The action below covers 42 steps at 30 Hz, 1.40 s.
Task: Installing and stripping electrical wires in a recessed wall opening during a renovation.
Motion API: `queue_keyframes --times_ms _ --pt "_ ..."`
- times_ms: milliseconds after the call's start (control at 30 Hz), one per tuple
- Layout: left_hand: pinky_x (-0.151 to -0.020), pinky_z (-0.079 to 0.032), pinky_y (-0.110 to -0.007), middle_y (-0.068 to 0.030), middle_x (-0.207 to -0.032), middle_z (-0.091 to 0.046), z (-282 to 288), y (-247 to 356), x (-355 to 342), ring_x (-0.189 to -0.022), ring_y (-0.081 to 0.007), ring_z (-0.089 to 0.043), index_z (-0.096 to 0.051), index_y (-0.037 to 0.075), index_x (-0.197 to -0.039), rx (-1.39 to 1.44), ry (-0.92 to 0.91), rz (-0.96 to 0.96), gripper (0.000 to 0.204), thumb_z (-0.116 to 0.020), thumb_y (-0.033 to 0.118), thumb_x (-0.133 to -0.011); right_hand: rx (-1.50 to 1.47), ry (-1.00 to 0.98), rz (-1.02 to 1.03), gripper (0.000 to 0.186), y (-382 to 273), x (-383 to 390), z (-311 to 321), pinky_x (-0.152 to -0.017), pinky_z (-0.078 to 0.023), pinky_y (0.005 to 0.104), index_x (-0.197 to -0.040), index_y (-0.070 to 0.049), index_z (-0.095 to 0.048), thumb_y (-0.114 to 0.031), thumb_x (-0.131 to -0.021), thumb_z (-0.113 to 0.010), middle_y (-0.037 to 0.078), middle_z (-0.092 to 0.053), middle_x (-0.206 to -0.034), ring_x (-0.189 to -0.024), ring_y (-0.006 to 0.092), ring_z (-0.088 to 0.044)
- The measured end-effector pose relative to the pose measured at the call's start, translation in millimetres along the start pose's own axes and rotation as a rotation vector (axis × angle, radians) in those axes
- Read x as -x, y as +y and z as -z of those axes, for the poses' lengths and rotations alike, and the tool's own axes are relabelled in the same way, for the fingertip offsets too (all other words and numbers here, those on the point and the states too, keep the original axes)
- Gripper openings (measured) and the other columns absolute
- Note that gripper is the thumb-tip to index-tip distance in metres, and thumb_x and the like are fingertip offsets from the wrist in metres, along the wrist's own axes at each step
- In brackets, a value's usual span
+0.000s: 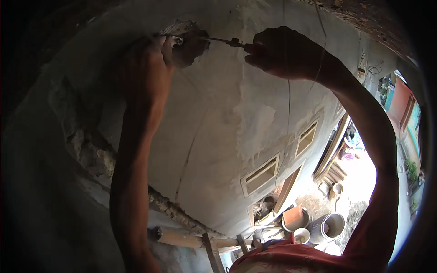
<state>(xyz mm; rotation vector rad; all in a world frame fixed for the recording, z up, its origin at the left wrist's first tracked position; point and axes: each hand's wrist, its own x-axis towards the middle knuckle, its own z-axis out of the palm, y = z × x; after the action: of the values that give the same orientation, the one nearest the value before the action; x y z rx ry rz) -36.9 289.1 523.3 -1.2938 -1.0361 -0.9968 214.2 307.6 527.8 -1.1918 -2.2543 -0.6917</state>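
Note:
A rough, broken-edged hole (193,53) opens high in the grey plastered wall (214,113). My right hand (284,52) is closed round the reddish handle of a thin-bladed hand tool (223,41), to the right of the hole. Its narrow straight shaft, with a small dark fitting near the handle, runs leftward across the hole's upper part. At the hole's left edge is my left hand (148,68), fingers bent and pressed together next to a small pale piece (177,42). Shadow hides what those fingers grip.
Thin wires (288,91) hang down the wall near my right arm. Below are framed openings (261,174), a bamboo pole (180,238) with wooden supports, and buckets (334,225) on the ground. A rough ledge (170,207) runs along the lower left.

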Motion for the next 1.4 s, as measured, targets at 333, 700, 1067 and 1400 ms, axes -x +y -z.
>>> queue_keyframes --times_ms 333,700,1067,1400 --pt "-0.049 -0.048 -0.036 -0.0005 -0.07 -0.061 -9 -11 -7 -0.06 -0.0213 -0.062 -0.061 0.014 -0.077 0.021 0.145 -0.064 0.021 -0.073 0.031 -0.076 0.054 -0.103 -0.013 0.03 -15 -10 28 -0.072 -0.05 0.0417 -0.092 -0.004 -0.064 -0.032 -0.091 -0.053 0.013 -0.062 -0.081 -0.075 0.03 -0.062" --pt "-0.048 -0.044 -0.035 -0.0031 -0.064 -0.059 -4 -10 -7 -0.057 -0.0218 -0.059 -0.056 0.013 -0.071 -0.03 0.182 -0.063 0.029 -0.075 0.036 -0.075 0.161 -0.203 0.076 0.037 -27 -22 50 -0.076 -0.049 0.0373 -0.1 0.0 -0.063 -0.035 -0.09 -0.057 0.015 -0.066 -0.086 -0.081 0.0277 -0.064" --pt "-0.035 -0.041 -0.03 -0.0003 -0.052 -0.052 -7 -7 -6 -0.043 -0.0149 -0.055 -0.054 0.014 -0.065 -0.076 0.289 -0.066 0.012 -0.065 0.011 -0.07 0.17 -0.166 0.11 0.036 -23 -21 56 -0.064 -0.05 0.039 -0.085 -0.002 -0.063 -0.034 -0.093 -0.049 0.01 -0.058 -0.062 -0.059 0.0232 -0.061" --pt "-0.036 -0.042 -0.031 -0.0005 -0.053 -0.052 -4 -6 -5 -0.044 -0.0155 -0.056 -0.053 0.014 -0.064 -0.07 0.299 -0.06 0.013 -0.065 0.012 -0.069 0.153 -0.216 -0.01 0.039 -37 -20 56 -0.076 -0.051 0.0407 -0.087 -0.003 -0.062 -0.038 -0.094 -0.046 0.013 -0.062 -0.077 -0.077 0.0262 -0.064"
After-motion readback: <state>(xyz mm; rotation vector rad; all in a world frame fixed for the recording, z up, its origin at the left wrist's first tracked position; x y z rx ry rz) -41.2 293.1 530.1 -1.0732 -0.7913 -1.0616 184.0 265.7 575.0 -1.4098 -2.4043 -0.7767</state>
